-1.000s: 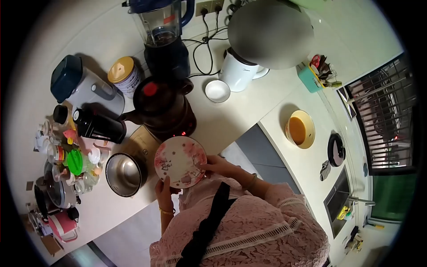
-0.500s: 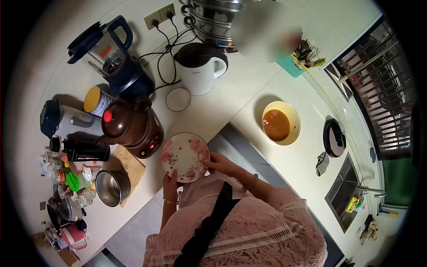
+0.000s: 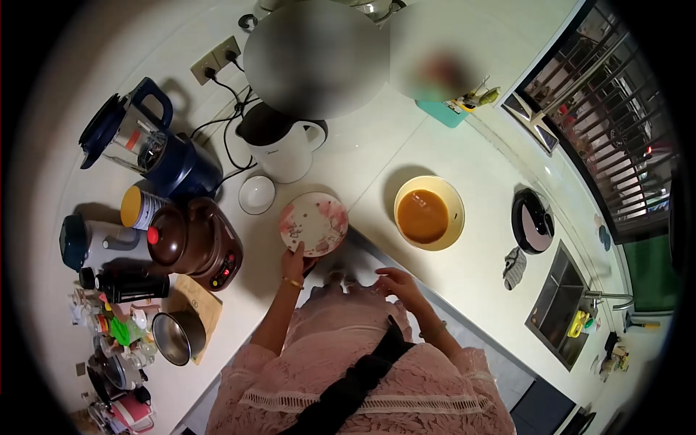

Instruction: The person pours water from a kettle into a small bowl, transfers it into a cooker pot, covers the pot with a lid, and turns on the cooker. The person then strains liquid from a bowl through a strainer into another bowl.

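At counter [image 3: 362,163] corner, between cup [image 3: 257,194] and bowl [image 3: 454,210], gripping plate [image 3: 319,217] by near rim in left hand [image 3: 293,264], with thumb on top, presumably to keep it level and face-up, while keeping right hand [image 3: 399,283] empty, loosely open by the edge.

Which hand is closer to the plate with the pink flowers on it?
Left. The left hand holds the plate by its near edge; the right hand is off to the right, not touching it.
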Demonstrator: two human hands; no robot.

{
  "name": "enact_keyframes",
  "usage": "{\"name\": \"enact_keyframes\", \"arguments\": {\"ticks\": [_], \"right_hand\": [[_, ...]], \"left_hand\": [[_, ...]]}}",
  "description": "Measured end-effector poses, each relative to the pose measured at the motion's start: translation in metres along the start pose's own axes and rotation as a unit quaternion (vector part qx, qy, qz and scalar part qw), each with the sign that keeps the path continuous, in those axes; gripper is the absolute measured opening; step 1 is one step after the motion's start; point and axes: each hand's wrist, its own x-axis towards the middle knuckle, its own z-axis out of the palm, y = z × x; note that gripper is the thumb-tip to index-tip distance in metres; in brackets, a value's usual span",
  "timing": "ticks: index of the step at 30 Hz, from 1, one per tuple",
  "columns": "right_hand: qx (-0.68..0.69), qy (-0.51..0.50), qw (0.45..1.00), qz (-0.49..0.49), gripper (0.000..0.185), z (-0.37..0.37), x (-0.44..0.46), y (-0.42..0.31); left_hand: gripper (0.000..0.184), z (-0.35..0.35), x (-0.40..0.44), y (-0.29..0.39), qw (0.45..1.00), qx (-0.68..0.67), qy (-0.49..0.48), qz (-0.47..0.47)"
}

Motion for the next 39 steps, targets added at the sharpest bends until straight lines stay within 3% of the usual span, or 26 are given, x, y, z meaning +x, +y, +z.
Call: {"name": "enact_keyframes", "arguments": {"ticks": [2,7,12,14,18,21,23,28,31,33,37,39], "right_hand": [[-0.007,0.032,0.999,-0.021,0.03,-0.005,-0.009,-0.003],[0.028,0.132,0.991,0.014,0.029,-0.006,-0.024,0.003],[0.06,0.199,0.978,0.011,0.029,0.008,-0.026,0.009],[0.075,0.188,0.979,0.01,0.027,0.014,-0.026,0.008],[0.075,0.199,0.977,0.006,0.028,0.024,-0.024,0.007],[0.07,0.221,0.973,0.012,0.03,0.027,-0.024,0.012],[0.062,0.224,0.972,0.014,0.031,0.028,-0.022,0.015],[0.069,0.249,0.966,0.012,0.031,0.023,-0.022,0.018],[0.08,0.239,0.968,-0.002,0.03,0.008,-0.019,0.028],[0.078,0.246,0.966,-0.017,0.03,-0.004,-0.028,0.018],[0.051,0.267,0.962,-0.04,0.025,-0.046,-0.054,-0.003],[0.026,0.285,0.957,-0.048,0.022,-0.075,-0.07,-0.012]], "left_hand": [[0.03,0.007,0.021,-0.006,0.999,-0.001,-0.016,-0.045],[0.027,0.039,0.051,-0.012,0.997,-0.036,-0.046,-0.044],[0.028,0.054,0.084,-0.025,0.994,0.025,-0.093,-0.042],[0.027,0.067,0.088,-0.027,0.993,-0.078,-0.079,-0.041],[0.027,0.073,0.099,-0.022,0.983,-0.098,-0.144,-0.063],[0.027,0.079,0.105,-0.021,0.979,-0.12,-0.142,-0.088],[0.025,0.084,0.109,-0.021,0.968,-0.203,-0.125,-0.079],[0.023,0.064,0.136,-0.031,0.97,-0.1,-0.215,-0.049],[0.028,0.054,0.151,-0.035,0.978,0.001,-0.209,-0.004],[0.035,0.048,0.17,-0.052,0.985,0.039,-0.15,0.07],[0.039,0.056,0.153,-0.04,0.967,-0.003,-0.247,0.069],[0.039,0.064,0.139,-0.032,0.966,-0.109,-0.235,0.022]]}}
